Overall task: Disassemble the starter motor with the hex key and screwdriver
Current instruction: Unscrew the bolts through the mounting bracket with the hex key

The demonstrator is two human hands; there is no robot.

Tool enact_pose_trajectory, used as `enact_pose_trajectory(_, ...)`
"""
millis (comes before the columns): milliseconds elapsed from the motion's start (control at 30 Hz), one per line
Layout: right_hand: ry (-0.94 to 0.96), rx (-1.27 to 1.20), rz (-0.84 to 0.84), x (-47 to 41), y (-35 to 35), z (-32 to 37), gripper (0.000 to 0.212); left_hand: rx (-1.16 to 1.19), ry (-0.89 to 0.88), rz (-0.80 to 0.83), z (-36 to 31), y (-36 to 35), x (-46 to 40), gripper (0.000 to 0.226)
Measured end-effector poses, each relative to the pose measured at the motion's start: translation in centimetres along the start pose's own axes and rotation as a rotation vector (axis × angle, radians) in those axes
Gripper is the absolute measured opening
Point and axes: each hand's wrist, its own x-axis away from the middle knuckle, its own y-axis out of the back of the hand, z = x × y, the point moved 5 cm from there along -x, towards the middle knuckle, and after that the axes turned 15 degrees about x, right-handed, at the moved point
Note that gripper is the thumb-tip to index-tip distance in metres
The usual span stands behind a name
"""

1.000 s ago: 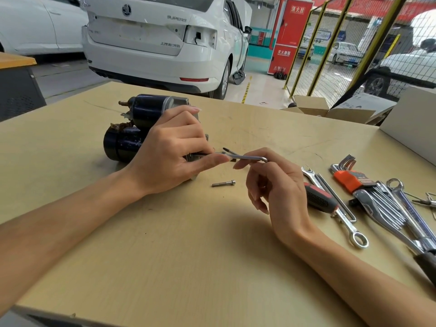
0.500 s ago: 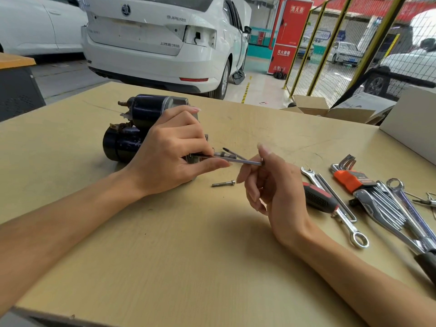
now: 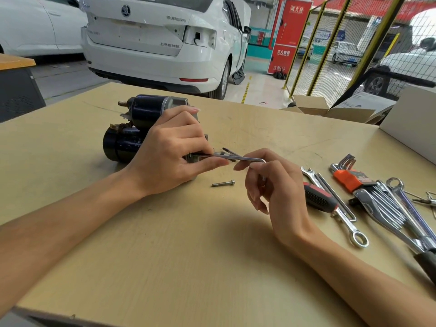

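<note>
Head view: starter motor point(image 3: 132, 135) is lying on its side at the far left of the table point(image 3: 188, 256). Left hand point(image 3: 169, 152) is curling over its near end, fingers wrapped on the housing. Hex key point(image 3: 238, 157) is running level from that end toward the right hand point(image 3: 273, 185), which is pinching the key at its bend between curled fingers. One loose bolt point(image 3: 223, 183) is lying just below the key. Screwdriver point(image 3: 319, 197) is resting beside the wrenches point(image 3: 339, 208) and the hex key set point(image 3: 354, 178), right of the hand.
</note>
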Motion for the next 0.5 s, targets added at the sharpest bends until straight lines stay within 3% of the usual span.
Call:
enact_pose_trajectory(267, 0.016, 0.052, -0.027, 0.04, 0.09, 0.12, 0.038, 0.025, -0.011, -0.009, -0.07, 0.08, -0.03, 0.035)
enact_pose_trajectory(500, -0.069, 0.045, -0.084, -0.12, 0.27, -0.4, 0.03, 0.04, -0.007, -0.022, 0.09, 0.0, -0.01, 0.037)
